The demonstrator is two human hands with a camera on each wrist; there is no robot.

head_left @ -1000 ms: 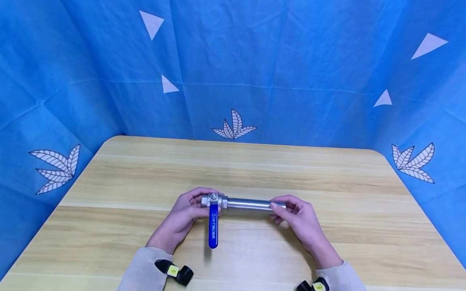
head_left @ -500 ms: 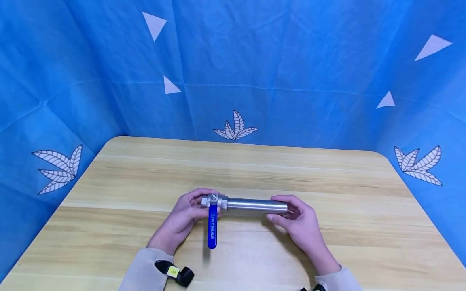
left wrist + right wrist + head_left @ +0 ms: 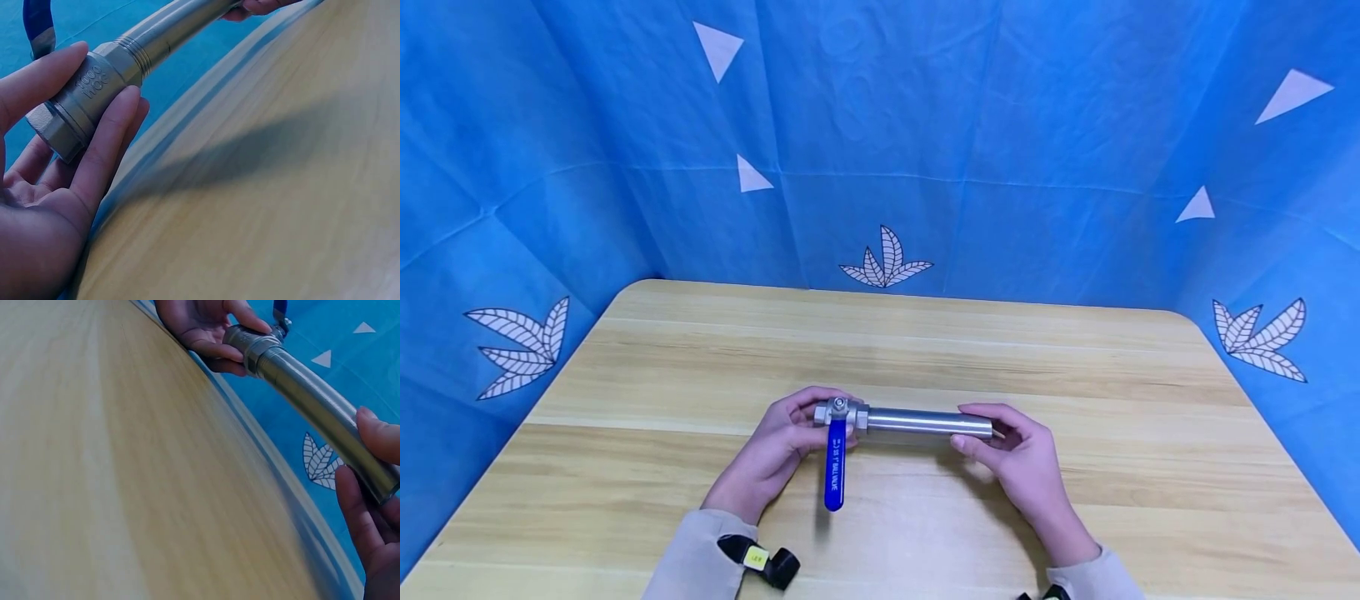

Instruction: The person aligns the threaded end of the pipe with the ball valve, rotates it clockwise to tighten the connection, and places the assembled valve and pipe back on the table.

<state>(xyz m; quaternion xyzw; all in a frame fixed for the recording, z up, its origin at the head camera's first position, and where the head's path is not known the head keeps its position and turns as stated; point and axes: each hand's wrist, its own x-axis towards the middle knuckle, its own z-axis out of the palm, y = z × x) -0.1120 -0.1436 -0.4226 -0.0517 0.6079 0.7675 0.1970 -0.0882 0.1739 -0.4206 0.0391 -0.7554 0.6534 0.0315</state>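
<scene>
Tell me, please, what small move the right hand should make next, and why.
Perhaps the right hand should twist the metal pipe slightly: the left hand grips the ball valve at the other end, and threads show between them, so it may need tightening.

table | pale wood grain | rounded far corners | shadow on top

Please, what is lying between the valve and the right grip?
Only a bare stretch of the pipe lies between the valve and the right grip, as the head view shows. The left wrist view shows threads beside the valve.
</scene>
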